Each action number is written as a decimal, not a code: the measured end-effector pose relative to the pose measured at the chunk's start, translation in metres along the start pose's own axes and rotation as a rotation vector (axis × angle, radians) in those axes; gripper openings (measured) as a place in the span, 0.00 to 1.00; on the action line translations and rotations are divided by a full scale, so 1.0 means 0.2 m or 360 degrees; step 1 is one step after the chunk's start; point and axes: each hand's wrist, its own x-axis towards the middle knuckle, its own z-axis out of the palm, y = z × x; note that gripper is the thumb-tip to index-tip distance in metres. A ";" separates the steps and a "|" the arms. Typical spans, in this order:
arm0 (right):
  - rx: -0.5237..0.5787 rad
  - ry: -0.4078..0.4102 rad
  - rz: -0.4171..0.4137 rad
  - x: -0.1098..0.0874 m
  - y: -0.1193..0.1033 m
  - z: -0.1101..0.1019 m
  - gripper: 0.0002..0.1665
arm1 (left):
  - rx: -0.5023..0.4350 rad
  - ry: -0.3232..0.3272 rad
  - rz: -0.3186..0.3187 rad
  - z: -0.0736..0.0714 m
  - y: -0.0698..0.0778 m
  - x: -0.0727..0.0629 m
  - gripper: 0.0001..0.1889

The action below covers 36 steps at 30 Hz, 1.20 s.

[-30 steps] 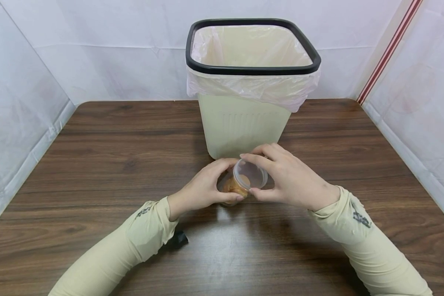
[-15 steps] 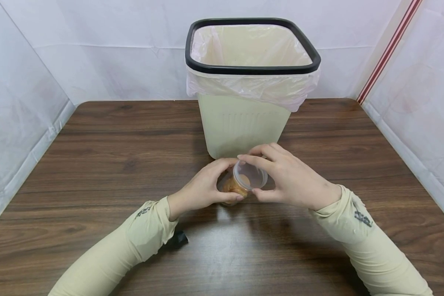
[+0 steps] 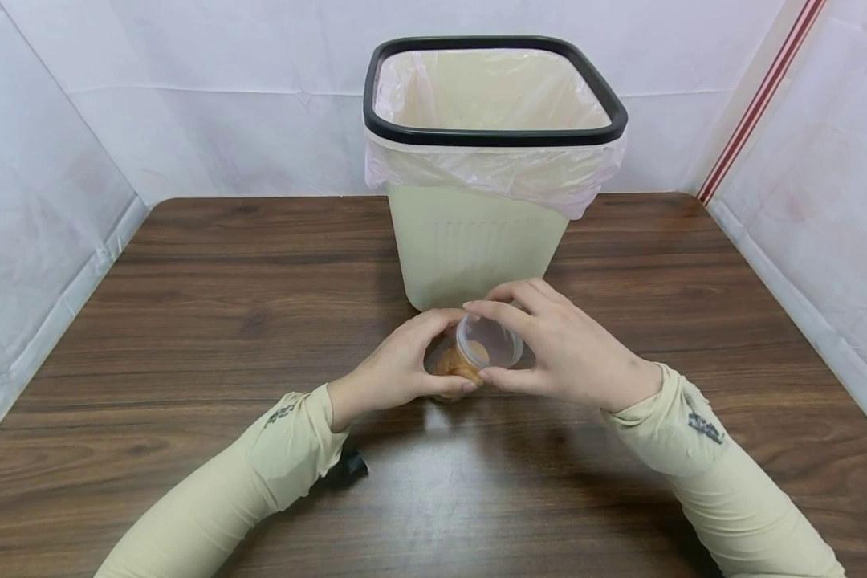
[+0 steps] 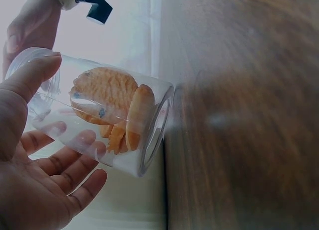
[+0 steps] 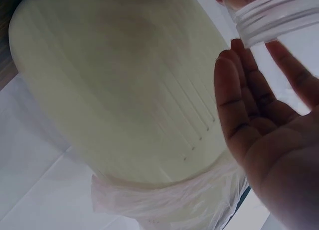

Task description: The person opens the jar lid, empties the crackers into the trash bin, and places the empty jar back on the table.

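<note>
A clear jar (image 4: 124, 158) with several golden-brown biscuits (image 4: 104, 93) inside stands slightly tilted on the table, just in front of the bin. My left hand (image 3: 397, 361) grips the jar's body from the left, thumb in front and fingers behind. At the jar's top, my right hand (image 3: 563, 345) pinches the rim of the clear lid (image 3: 504, 341) between thumb and fingertips. In the right wrist view, ridges run round the clear edge beside the fingers. Whether the lid sits on the jar or is loose cannot be told.
A cream waste bin (image 3: 477, 249) with a black rim and pink plastic liner stands right behind the hands. A small black object (image 3: 350, 466) shows under the left sleeve. The wooden table (image 3: 224, 265) is bounded by white sheets.
My right thumb has shifted along the lid's rim, first slightly right and then left, while the fingertips barely moved. The left hand and the jar have stayed in place.
</note>
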 end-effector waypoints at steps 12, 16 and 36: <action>-0.0254 0.0066 0.0313 0.00 -0.02 0.01 0.38 | -0.0007 0.0013 0.0013 0.00 0.01 0.00 0.35; -0.0325 0.0116 0.0333 0.00 -0.04 0.02 0.37 | -0.0006 0.0013 0.0010 0.00 0.00 0.00 0.34; -0.0320 0.0134 0.0286 0.00 -0.05 0.04 0.36 | -0.0008 0.0004 0.0019 0.00 0.01 0.00 0.33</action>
